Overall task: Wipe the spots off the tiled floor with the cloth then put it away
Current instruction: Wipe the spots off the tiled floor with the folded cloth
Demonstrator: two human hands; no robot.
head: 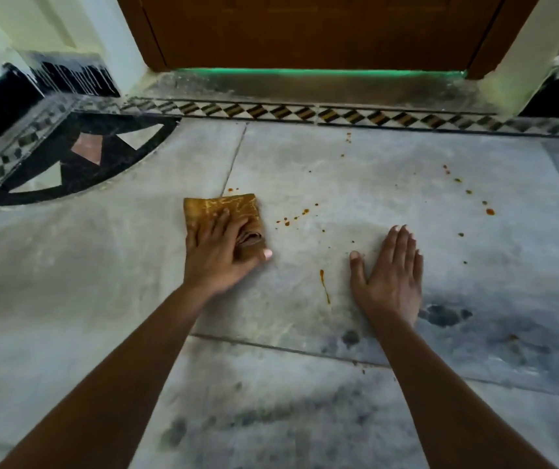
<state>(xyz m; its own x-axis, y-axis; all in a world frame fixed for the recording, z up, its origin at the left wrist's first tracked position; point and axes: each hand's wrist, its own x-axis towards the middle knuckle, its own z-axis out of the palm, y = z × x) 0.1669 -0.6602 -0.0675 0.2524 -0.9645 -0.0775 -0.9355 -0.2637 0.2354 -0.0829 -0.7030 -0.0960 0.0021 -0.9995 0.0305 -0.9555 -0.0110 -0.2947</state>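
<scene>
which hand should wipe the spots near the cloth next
Left. The left hand already presses the cloth, and spots lie just beside it. The right hand lies flat on the floor, empty.

Tiled floor open ahead; door blocks beyond.

floor: grey tiles, kinda grubby | folded brown cloth flat on it | orange spots scattered right of cloth | right hand palm-down on tile
</scene>
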